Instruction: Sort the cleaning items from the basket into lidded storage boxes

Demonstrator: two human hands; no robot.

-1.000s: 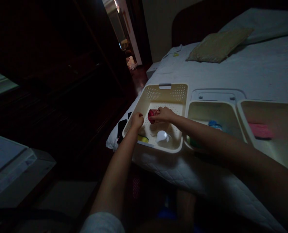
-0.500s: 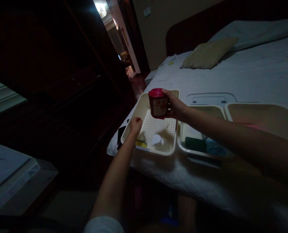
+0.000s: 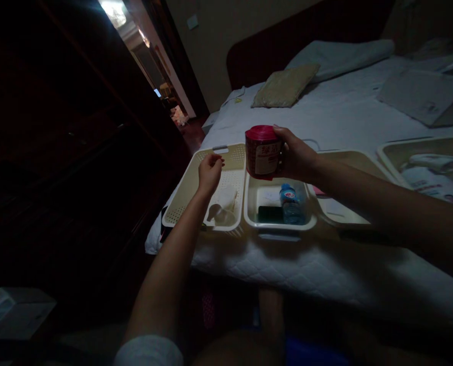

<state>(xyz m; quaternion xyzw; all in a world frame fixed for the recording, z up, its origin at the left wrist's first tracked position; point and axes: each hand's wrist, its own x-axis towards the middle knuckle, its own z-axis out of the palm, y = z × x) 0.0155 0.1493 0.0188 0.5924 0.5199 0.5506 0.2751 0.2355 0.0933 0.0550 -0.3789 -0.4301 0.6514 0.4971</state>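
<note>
My right hand (image 3: 297, 152) is closed round a red roll (image 3: 263, 152) with a printed paper label, held upright above the middle basket (image 3: 249, 216). It looks like rolled plastic bags, though I cannot be sure. Over the left cream basket (image 3: 180, 195), with its perforated floor, my left hand (image 3: 210, 173) hovers with fingers loosely curled in. Nothing shows between them. A white packet (image 3: 225, 197) and a pale pump-type bottle (image 3: 220, 215) lie in that basket, partly behind my forearm. The middle basket holds a blue-capped clear bottle (image 3: 292, 206) and a dark green block (image 3: 270, 214).
Further right, a third basket (image 3: 350, 218) is partly covered by my right arm, and another basket (image 3: 386, 152) contains white packages (image 3: 435, 178). A yellowish pillow (image 3: 285, 86) lies on the white bed (image 3: 340, 112). A white box (image 3: 24, 312) stands low at the left.
The view has turned right, bringing the far-right basket into sight. The red roll has moved from over the left basket to over the middle one. My left hand has risen toward its basket's far end.
</note>
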